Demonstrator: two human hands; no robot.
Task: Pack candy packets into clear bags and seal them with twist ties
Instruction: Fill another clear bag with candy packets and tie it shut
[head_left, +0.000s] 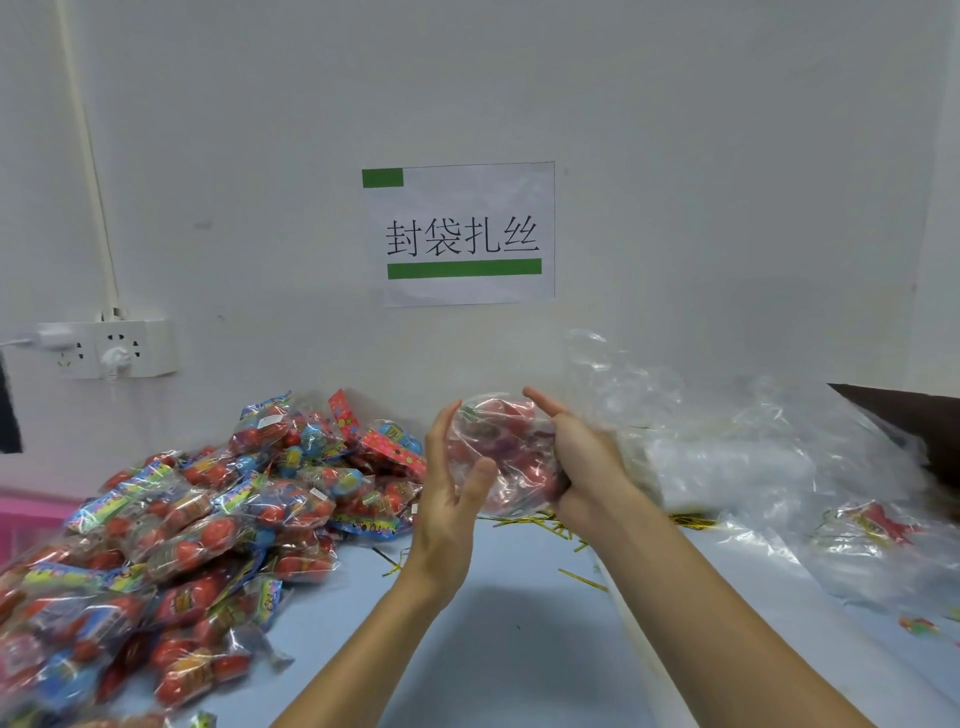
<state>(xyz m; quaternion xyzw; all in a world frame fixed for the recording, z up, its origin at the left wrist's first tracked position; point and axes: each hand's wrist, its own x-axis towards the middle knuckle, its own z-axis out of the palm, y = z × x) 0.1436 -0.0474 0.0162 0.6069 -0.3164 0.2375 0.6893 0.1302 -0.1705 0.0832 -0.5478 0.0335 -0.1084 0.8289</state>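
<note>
Above a pale blue table (519, 649), one clear bag (498, 457) of red candy held between two hands: left hand (452, 483) cupping its side with relaxed fingers, right hand (582, 462) gripping its gathered end. At left, one heap of candy packets (182, 519), too many to count. Behind, scattered gold twist ties (571, 530); at right, crumpled empty bags (753, 457). On the wall, one printed sign (460, 234).

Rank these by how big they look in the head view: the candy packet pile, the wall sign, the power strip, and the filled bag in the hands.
1. candy packet pile, much the largest, though nearest the camera.
2. wall sign.
3. filled bag and power strip look alike; not ranked.
</note>
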